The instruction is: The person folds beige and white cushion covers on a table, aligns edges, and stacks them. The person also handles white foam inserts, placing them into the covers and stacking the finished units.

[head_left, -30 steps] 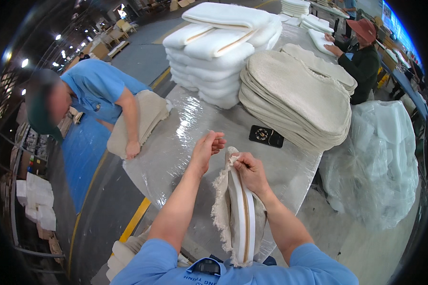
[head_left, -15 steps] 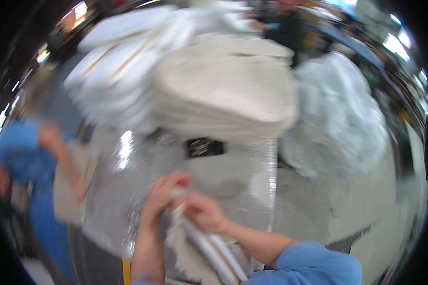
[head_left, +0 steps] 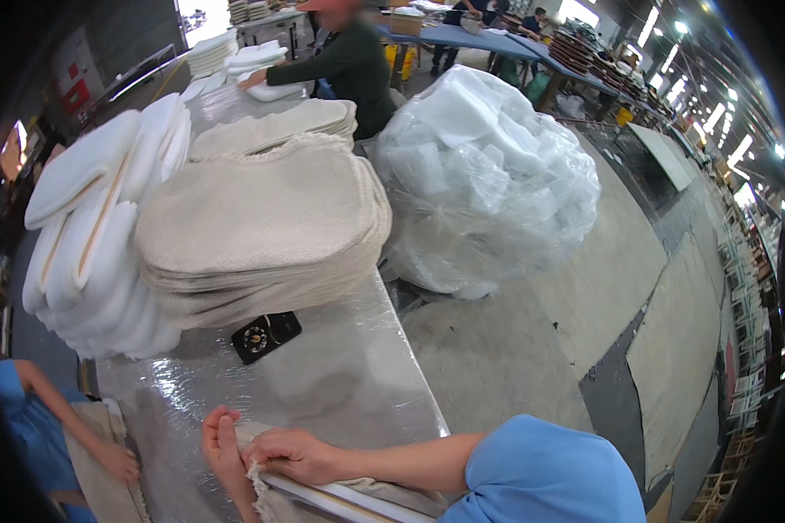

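Beige cover (head_left: 275, 506), white pad (head_left: 344, 503) showing in its opening, low in view by counter (head_left: 358, 349); right hand (head_left: 292, 455) pinching its edge; left hand (head_left: 224, 443) loosely curled just beside, cannot tell whether gripping; beyond, flat black device (head_left: 266, 337) near beige stack (head_left: 262, 213)

A plain light blue short sleeve (head_left: 549, 471) is worn on the right side, seen just beyond the near end of the bench's (head_left: 366, 349) right edge. It is cut loose and rounded, and its smooth cloth is marked by soft folds (the opening is faced toward the bench). The right forearm (head_left: 401, 462) is uncovered below it. The right hand (head_left: 292, 455) and the left hand (head_left: 225, 446) are ungloved, and both wrists are seen bare.
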Demonstrator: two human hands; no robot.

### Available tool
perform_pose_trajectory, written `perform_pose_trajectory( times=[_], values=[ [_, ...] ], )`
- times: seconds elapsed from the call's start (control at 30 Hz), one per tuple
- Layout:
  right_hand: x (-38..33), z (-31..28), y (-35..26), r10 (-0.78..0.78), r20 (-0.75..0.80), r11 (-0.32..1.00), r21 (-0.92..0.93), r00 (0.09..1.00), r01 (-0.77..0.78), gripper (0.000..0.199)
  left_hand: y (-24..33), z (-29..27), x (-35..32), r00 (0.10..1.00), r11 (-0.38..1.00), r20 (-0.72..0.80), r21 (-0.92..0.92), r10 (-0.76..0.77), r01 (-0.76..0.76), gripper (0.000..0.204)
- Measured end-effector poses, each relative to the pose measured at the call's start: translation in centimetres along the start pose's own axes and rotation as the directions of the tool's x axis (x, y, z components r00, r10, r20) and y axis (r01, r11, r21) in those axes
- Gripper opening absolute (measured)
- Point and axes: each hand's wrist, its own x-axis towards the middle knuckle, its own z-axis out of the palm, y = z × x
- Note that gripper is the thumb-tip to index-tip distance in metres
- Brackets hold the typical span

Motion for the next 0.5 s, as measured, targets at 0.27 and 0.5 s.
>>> perform_pose_trajectory(
  times=[0.27,0.5],
  values=[
    [0.4,-2.7,-0.9,0.209,0.187,0.97,0.089,0.96,-0.228,0.023,0.1,-0.3,-2.8,0.948,0.872,0.128,-0.372,-0.291,0.318,0.048],
    [13.8,-5.3,3.2,0.123,0.062,0.967,0.215,0.99,-0.133,0.071,2.8,1.1,-3.5,0.943,0.925,0.072,-0.182,-0.326,0.334,0.088]
  ],
)
